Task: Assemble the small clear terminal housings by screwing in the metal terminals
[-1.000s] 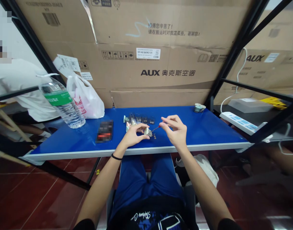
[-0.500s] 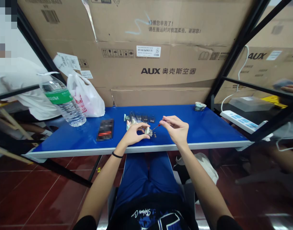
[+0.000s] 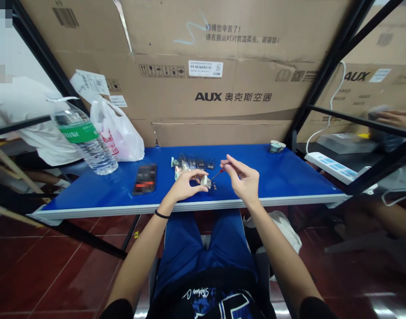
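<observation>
My left hand (image 3: 184, 187) pinches a small pale part (image 3: 205, 181) just above the blue table (image 3: 99, 190), fingers closed round it. My right hand (image 3: 243, 180) holds a thin red-handled screwdriver (image 3: 218, 173) between thumb and fingers, its tip pointing down-left at that part. A tiny metal piece (image 3: 214, 187) lies on the table right under the tip. Behind my hands stands a row of several small dark parts (image 3: 196, 162).
A phone (image 3: 145, 178) lies left of my hands. A tilted water bottle (image 3: 85, 139) and a white plastic bag (image 3: 118, 133) stand at the back left. A small roll (image 3: 276, 146) sits at the back right. Cardboard boxes (image 3: 216, 66) wall the rear. Another person's hand (image 3: 393, 118) shows far right near a power strip (image 3: 329, 167).
My hands stay almost in place; the right hand's fingers shift slightly on the screwdriver. The other person's hand at far right has come further into view.
</observation>
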### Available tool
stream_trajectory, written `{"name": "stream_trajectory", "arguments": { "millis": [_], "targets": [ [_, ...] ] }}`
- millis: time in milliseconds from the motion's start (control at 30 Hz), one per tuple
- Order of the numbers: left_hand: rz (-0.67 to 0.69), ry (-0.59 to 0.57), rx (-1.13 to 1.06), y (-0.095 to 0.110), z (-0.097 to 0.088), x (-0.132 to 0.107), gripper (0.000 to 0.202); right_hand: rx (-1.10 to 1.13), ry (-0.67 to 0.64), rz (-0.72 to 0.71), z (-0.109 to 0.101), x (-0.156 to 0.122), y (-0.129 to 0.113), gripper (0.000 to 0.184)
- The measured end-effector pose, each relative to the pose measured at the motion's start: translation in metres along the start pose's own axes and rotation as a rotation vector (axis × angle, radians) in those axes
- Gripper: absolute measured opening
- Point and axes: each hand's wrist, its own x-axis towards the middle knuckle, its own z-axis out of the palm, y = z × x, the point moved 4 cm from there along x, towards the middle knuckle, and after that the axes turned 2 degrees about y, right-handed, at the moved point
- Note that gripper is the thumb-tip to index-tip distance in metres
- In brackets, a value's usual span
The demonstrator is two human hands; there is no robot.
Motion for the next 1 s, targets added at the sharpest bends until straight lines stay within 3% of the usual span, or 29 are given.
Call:
{"name": "stream_trajectory", "arguments": {
  "millis": [133,333,433,533,700,900,1000],
  "targets": [
    [-0.002,0.001,-0.018,-0.0007,0.0005,0.0004,0.055,0.044,-0.114,0.012,0.0028,-0.0004,0.0001,0.038],
    [-0.001,0.007,-0.009,-0.0009,-0.0003,-0.0005,0.055,0.046,0.061,0.009,0.0013,-0.0004,0.0021,0.029],
    [-0.007,0.009,-0.012,-0.0012,-0.0007,-0.0008,0.056,0.122,0.009,0.028,0.0028,-0.0021,0.003,0.041],
    [-0.014,0.011,-0.024,-0.0012,-0.0007,-0.0008,0.056,0.079,-0.047,0.01,0.004,-0.0017,0.0008,0.039],
    [-0.029,0.021,0.005,-0.003,-0.0014,-0.0008,0.057,0.074,0.054,0.034,0.0017,0.0006,0.0042,0.029],
    [-0.006,0.017,0.0,-0.0032,-0.0014,-0.0005,0.056,0.137,-0.065,0.101,0.0051,0.0007,0.0066,0.041],
    [-0.013,0.018,0.015,-0.003,-0.0015,-0.0007,0.056,0.057,-0.016,0.062,0.0036,0.0017,0.0038,0.035]
  ]
}}
